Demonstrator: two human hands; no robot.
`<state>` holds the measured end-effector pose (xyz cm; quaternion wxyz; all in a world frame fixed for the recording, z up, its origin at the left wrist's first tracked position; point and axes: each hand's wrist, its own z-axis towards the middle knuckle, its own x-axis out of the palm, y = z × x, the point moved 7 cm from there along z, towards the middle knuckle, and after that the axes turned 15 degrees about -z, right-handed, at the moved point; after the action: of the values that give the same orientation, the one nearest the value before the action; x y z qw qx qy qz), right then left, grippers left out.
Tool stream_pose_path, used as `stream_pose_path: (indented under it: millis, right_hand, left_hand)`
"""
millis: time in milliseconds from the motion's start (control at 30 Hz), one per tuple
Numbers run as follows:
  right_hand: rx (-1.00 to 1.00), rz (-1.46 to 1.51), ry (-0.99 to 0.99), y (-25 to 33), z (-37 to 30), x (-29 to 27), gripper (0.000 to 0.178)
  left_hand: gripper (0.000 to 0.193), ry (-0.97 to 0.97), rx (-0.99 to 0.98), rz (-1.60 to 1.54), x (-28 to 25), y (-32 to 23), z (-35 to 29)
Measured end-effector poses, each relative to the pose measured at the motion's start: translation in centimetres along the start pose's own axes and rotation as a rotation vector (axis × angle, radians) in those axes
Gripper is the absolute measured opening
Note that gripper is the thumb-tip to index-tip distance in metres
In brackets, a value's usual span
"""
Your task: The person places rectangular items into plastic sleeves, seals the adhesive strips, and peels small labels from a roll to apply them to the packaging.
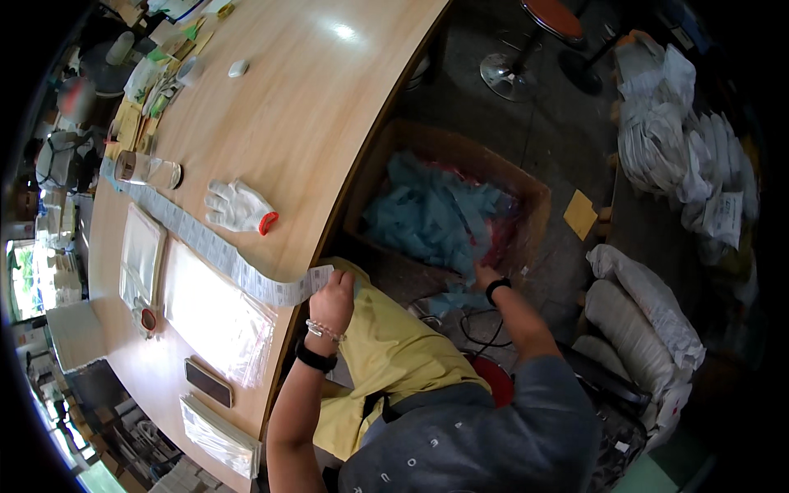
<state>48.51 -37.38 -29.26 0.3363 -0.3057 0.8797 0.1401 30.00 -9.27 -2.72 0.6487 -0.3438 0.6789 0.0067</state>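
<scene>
My left hand (333, 300) is at the table's near edge, its fingers closed on the end of a long strip of printed white labels (215, 248). The strip runs back across the table toward a clear glass (148, 170). Down to the right, my right hand (488, 277) is at the near rim of a cardboard box (538, 215). Its fingers look bunched beside crumpled blue strips (436, 209) heaped in the box; what they hold, if anything, I cannot make out.
A white glove (240, 205), stacked clear plastic bags (218, 312), and a phone (209, 382) lie on the wooden table (304, 107). A stool (505, 76) stands beyond the box. White sacks (645, 308) lie at the right, near a yellow envelope (580, 214) on the floor.
</scene>
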Motion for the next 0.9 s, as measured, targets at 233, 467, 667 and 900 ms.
stream_pose_path:
  millis: [233, 467, 667, 900]
  right_hand:
    - [-0.02, -0.231, 0.103, 0.0, 1.0, 4.8, 0.022]
    - [-0.277, 0.515, -0.357, -2.5, -0.5, -11.8, 0.023]
    - [-0.364, 1.064, -0.97, -6.2, -5.0, -36.4, 0.011]
    - [-0.587, 0.959, -1.686, -4.5, -16.7, -54.2, 0.015]
  left_hand:
    - [0.037, -0.137, 0.007, -0.145, 0.1, -1.5, -0.1]
    - [0.023, -0.071, 0.175, -0.361, 2.6, -5.0, -2.3]
    - [0.021, -0.052, 0.112, -0.548, 2.4, -5.5, -5.2]
    - [0.018, -0.025, -0.084, -0.729, 2.9, -4.1, -8.0]
